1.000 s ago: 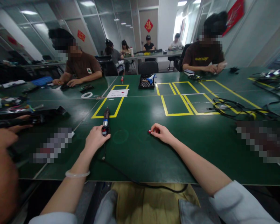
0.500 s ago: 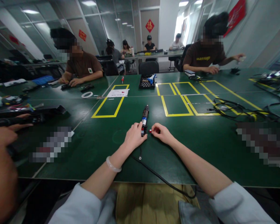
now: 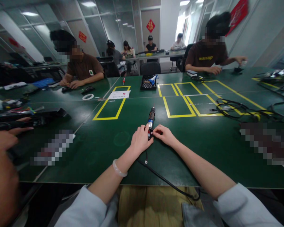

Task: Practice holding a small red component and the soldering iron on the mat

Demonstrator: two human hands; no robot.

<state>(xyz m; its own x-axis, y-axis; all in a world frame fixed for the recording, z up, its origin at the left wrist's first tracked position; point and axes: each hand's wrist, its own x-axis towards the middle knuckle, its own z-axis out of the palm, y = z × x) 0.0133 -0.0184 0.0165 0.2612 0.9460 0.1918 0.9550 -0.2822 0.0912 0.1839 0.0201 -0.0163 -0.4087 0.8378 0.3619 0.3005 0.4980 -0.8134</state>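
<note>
A slim corded power tool [image 3: 151,117], black at the tip with a bare silver and blue motor section, lies on the green table pointing away from me. My left hand [image 3: 142,138] is wrapped over its near end, fingers on the left and thumb on the right. My right hand [image 3: 164,134] is closed in a pinch against the right side of that near end. Its fingertips meet a small red-and-white piece, now mostly hidden. A black cord [image 3: 165,183] runs from under my left hand over the table edge. A short lead with a ring terminal [image 3: 146,162] lies beside it.
Yellow tape outlines [image 3: 180,116] mark the tabletop. Farther back are a black tray [image 3: 148,85] of parts, a white paper [image 3: 119,95] and a red screwdriver [image 3: 123,81]. Coiled black cables [image 3: 232,108] lie right. A co-worker's hand [image 3: 4,138] is close on the left.
My left hand and the power tool have shifted slightly right. The red-and-white piece in my right fingertips, earlier apart from the tool, is now against its near end.
</note>
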